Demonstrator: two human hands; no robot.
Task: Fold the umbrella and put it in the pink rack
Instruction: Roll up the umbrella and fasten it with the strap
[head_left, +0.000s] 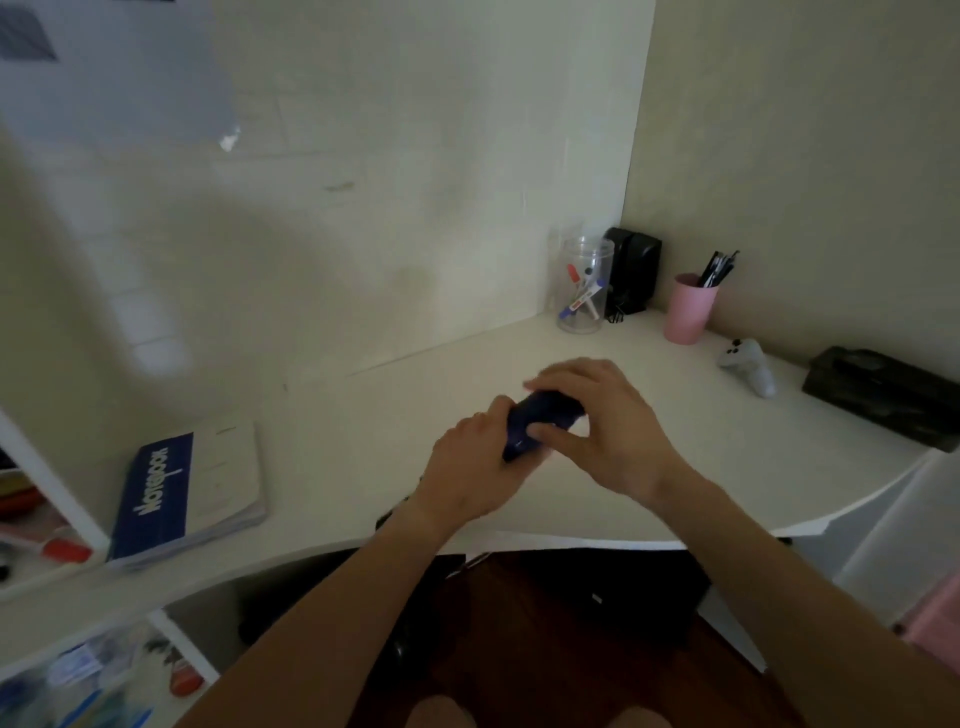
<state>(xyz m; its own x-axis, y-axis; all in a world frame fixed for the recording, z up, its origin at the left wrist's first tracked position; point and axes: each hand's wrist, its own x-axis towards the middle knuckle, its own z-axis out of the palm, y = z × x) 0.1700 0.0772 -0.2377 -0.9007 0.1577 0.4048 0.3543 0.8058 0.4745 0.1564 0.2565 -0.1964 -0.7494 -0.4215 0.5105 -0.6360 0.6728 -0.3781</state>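
White walls meet in a far corner behind a curved white desk (363, 467). Over the middle of the desk, both hands close on a dark blue folded umbrella (540, 421), which lies slanted between them, its near end low and to the left, its far end up and to the right. The left hand (467, 467) wraps the near end, fingers curled round it. The right hand (602, 421) covers the far end from above, fingers arched over the top and the thumb pressed against the near side. Most of the umbrella is hidden by the two hands.

On the left of the desk lies a blue and white notebook (187, 488). In the far corner stands a clear jar of markers (582, 286), with a black speaker (631, 267) just beside it. To the right sits a pink cup of pens (688, 309), then a white game controller (748, 364), and a black box (878, 395) at the right edge. A bit of something pink (935, 618) shows low on the right, too cropped to identify.
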